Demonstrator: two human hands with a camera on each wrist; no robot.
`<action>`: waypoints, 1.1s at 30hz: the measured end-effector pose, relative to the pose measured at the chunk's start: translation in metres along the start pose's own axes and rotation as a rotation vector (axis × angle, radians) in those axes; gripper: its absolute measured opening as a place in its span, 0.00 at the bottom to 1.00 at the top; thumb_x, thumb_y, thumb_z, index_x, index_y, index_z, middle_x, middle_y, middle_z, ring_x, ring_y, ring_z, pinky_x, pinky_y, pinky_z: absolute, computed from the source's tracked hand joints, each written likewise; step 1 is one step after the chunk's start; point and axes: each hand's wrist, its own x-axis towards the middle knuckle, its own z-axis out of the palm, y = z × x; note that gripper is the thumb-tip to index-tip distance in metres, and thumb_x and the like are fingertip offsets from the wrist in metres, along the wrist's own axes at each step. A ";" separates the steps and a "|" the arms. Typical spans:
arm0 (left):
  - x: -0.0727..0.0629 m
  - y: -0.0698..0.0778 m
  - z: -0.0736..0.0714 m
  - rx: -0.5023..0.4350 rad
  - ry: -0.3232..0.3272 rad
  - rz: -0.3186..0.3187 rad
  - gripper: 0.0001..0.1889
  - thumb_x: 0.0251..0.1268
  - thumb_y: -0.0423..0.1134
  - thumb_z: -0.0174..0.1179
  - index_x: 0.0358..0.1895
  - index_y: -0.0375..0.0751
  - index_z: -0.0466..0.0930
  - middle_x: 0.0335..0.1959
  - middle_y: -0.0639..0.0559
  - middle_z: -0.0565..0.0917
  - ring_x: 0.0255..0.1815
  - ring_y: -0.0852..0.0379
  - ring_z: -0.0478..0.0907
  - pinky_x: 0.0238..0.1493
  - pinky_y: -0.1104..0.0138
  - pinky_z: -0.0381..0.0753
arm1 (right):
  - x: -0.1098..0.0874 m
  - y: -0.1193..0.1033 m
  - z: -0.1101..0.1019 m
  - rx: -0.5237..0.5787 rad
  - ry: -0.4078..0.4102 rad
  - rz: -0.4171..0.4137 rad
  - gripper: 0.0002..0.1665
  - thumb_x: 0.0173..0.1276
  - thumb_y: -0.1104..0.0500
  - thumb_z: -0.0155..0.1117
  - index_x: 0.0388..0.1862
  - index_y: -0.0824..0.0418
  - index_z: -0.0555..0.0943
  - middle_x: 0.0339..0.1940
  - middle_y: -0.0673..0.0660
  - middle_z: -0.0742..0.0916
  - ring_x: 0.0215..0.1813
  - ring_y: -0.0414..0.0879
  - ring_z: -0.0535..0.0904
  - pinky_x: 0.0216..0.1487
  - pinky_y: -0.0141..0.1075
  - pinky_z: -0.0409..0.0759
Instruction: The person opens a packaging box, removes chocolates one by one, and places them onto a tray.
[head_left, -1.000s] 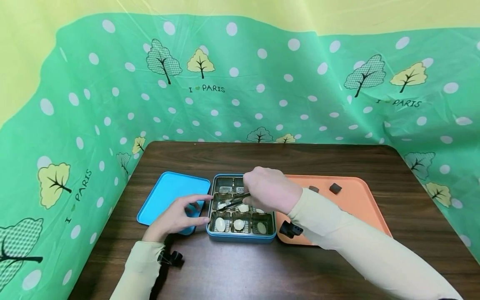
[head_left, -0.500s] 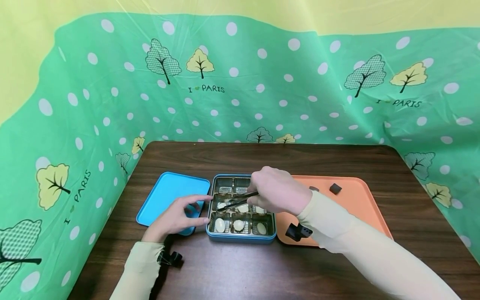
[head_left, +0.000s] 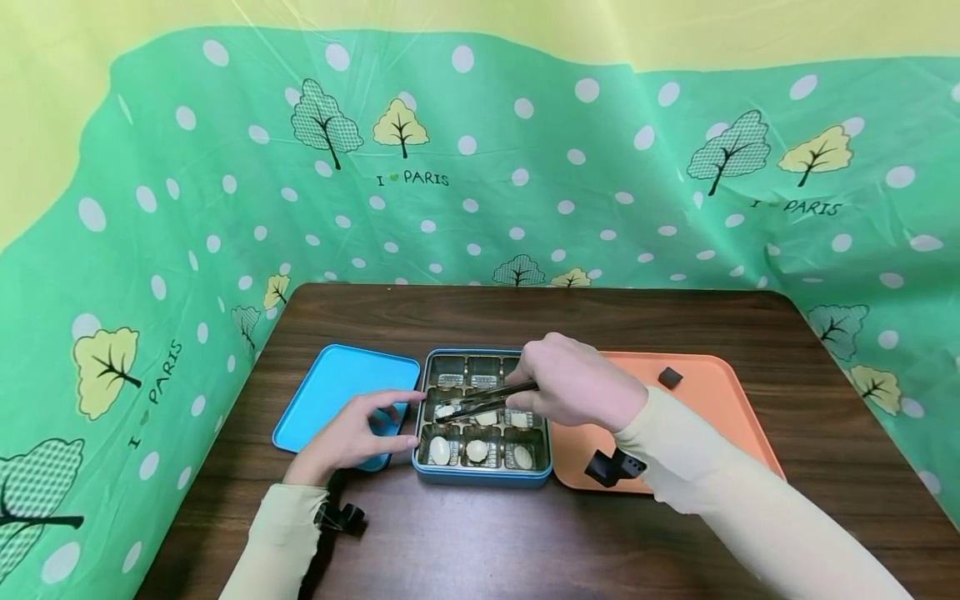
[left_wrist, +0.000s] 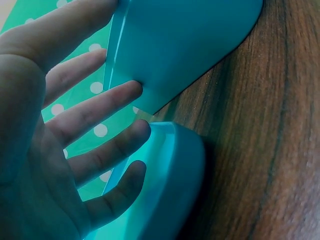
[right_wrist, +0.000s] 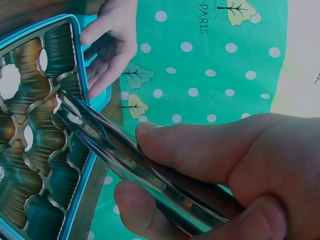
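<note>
My right hand (head_left: 573, 379) holds a pair of metal tongs (head_left: 517, 387), which slant down to the left into a blue box (head_left: 483, 478). A divided plastic insert fills the box. The tong tips are in the middle-left compartment, at a white piece (head_left: 447, 410). Closer views show thumb and fingers on either side of the tongs (right_wrist: 135, 157). More white pieces lie in the middle and front rows, such as a round one (head_left: 477, 451). With fingers spread, my left hand (head_left: 348, 433) touches the box's left side at fingertip and thumb; its palm shows in the left wrist view.
A blue lid (head_left: 345, 375) lies left of the box, partly under my left hand. To the right, an orange tray (head_left: 720, 417) carries a dark block (head_left: 670, 377), and my right forearm crosses over it. A green dotted cloth (head_left: 480, 208) hangs behind the brown table (head_left: 480, 542).
My right hand has shifted right, bringing more of the tongs into sight while their tips stay in the same compartment. A second dark piece on the tray is now hidden. My left hand stays put.
</note>
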 end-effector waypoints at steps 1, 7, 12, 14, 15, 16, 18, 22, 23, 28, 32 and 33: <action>0.000 0.000 0.000 -0.002 0.001 0.000 0.34 0.63 0.56 0.76 0.72 0.57 0.79 0.68 0.55 0.81 0.48 0.52 0.82 0.52 0.53 0.81 | -0.001 0.001 -0.001 0.000 0.006 -0.009 0.13 0.70 0.55 0.76 0.50 0.58 0.93 0.48 0.54 0.93 0.19 0.32 0.78 0.25 0.33 0.72; 0.000 -0.001 0.001 -0.006 0.005 -0.007 0.34 0.62 0.56 0.76 0.72 0.58 0.79 0.68 0.55 0.81 0.47 0.52 0.82 0.52 0.53 0.81 | -0.007 0.002 -0.005 0.001 0.043 -0.040 0.13 0.70 0.55 0.76 0.49 0.58 0.93 0.46 0.54 0.93 0.18 0.32 0.76 0.21 0.32 0.67; 0.001 -0.001 0.002 0.002 0.007 -0.019 0.34 0.62 0.57 0.76 0.72 0.60 0.79 0.68 0.56 0.81 0.47 0.54 0.81 0.52 0.53 0.81 | -0.014 0.002 -0.012 -0.002 0.067 -0.047 0.13 0.70 0.55 0.76 0.50 0.58 0.93 0.47 0.54 0.93 0.18 0.31 0.76 0.18 0.32 0.63; 0.000 0.000 0.002 0.003 0.006 -0.021 0.34 0.62 0.56 0.76 0.72 0.60 0.79 0.68 0.56 0.81 0.47 0.54 0.81 0.51 0.53 0.81 | -0.018 0.002 -0.016 0.000 0.075 -0.045 0.13 0.70 0.55 0.76 0.50 0.58 0.93 0.48 0.55 0.93 0.19 0.31 0.77 0.19 0.33 0.66; 0.000 0.000 0.002 0.003 0.006 -0.020 0.34 0.62 0.56 0.76 0.72 0.60 0.79 0.68 0.56 0.81 0.48 0.53 0.81 0.51 0.53 0.81 | -0.021 0.002 -0.019 -0.001 0.084 -0.050 0.13 0.70 0.55 0.76 0.50 0.58 0.93 0.48 0.55 0.93 0.21 0.31 0.79 0.20 0.33 0.69; 0.000 0.000 0.002 0.002 0.007 -0.020 0.34 0.62 0.56 0.76 0.72 0.60 0.79 0.68 0.55 0.81 0.48 0.53 0.81 0.51 0.53 0.81 | -0.023 0.003 -0.021 0.002 0.089 -0.051 0.13 0.70 0.55 0.76 0.50 0.58 0.93 0.49 0.55 0.93 0.22 0.31 0.80 0.21 0.33 0.71; 0.000 0.000 0.001 0.002 0.007 -0.020 0.34 0.62 0.55 0.76 0.72 0.60 0.79 0.68 0.55 0.81 0.48 0.53 0.81 0.52 0.53 0.81 | -0.028 0.004 -0.026 0.009 0.099 -0.048 0.13 0.70 0.55 0.75 0.50 0.57 0.93 0.49 0.55 0.93 0.21 0.32 0.79 0.23 0.34 0.73; -0.001 0.000 0.001 0.001 0.011 -0.022 0.34 0.62 0.55 0.76 0.72 0.59 0.79 0.68 0.55 0.81 0.48 0.53 0.81 0.52 0.52 0.81 | -0.037 0.008 -0.033 0.011 0.131 -0.031 0.13 0.70 0.55 0.75 0.51 0.56 0.93 0.49 0.53 0.93 0.23 0.32 0.80 0.26 0.35 0.75; -0.001 0.000 0.001 0.001 0.011 -0.023 0.34 0.63 0.55 0.76 0.72 0.59 0.79 0.68 0.55 0.81 0.48 0.53 0.81 0.52 0.52 0.81 | -0.039 0.010 -0.035 0.013 0.135 -0.024 0.13 0.70 0.54 0.75 0.51 0.56 0.93 0.50 0.53 0.93 0.21 0.33 0.79 0.26 0.35 0.75; -0.001 0.002 0.001 -0.004 0.010 -0.029 0.34 0.62 0.55 0.76 0.72 0.58 0.79 0.68 0.54 0.81 0.48 0.53 0.81 0.52 0.52 0.81 | -0.052 0.021 -0.043 0.015 0.173 -0.026 0.14 0.70 0.55 0.76 0.53 0.52 0.93 0.46 0.49 0.93 0.14 0.30 0.69 0.22 0.32 0.71; 0.000 0.002 0.001 -0.001 0.007 -0.033 0.34 0.62 0.55 0.76 0.72 0.57 0.79 0.68 0.54 0.81 0.48 0.52 0.81 0.52 0.52 0.81 | -0.065 0.029 -0.050 0.035 0.189 -0.002 0.12 0.69 0.56 0.76 0.50 0.48 0.93 0.32 0.41 0.91 0.14 0.31 0.61 0.19 0.32 0.64; 0.000 0.002 0.001 0.001 0.007 -0.034 0.34 0.62 0.55 0.76 0.72 0.57 0.79 0.68 0.54 0.81 0.49 0.53 0.81 0.52 0.52 0.81 | -0.068 0.031 -0.052 0.040 0.189 0.013 0.11 0.69 0.56 0.76 0.50 0.48 0.94 0.29 0.39 0.90 0.14 0.32 0.62 0.19 0.32 0.64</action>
